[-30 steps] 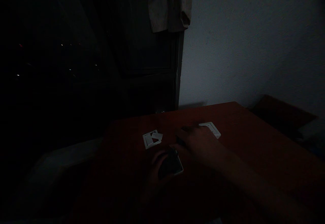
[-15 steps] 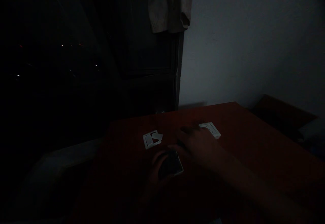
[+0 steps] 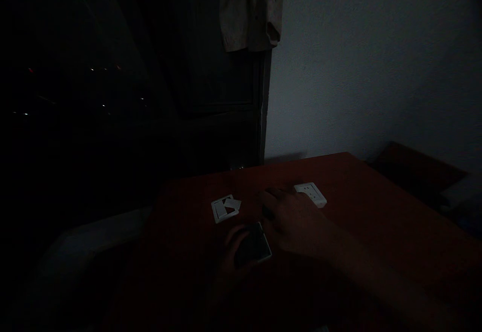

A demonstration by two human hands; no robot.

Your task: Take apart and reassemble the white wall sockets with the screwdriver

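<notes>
In the dim light my left hand (image 3: 229,259) grips a square dark piece with a white edge (image 3: 254,244), fingers along its far side and thumb along its near side. It looks like the back of a wall plate, but its kind is hard to tell. My right hand (image 3: 293,216) hovers just right of it over the table, fingers curled downward. A dark patch shows under those fingers; whether it is an object or shadow is unclear. Just beyond the right hand lies a white wall socket (image 3: 312,192). Farther left rests a white switch frame (image 3: 217,217) with loose white plates (image 3: 232,203) on it.
All of this is on a reddish-brown table (image 3: 361,196). A pale wall (image 3: 357,71) stands behind it, beside a dark window (image 3: 113,86) with small lights outside. Cloth (image 3: 248,15) hangs at the window's edge. Another brown surface (image 3: 422,163) is at the right.
My right hand has shifted slightly and its fingers look more curled and less blurred. My left hand keeps its hold on the dark square piece in the same place.
</notes>
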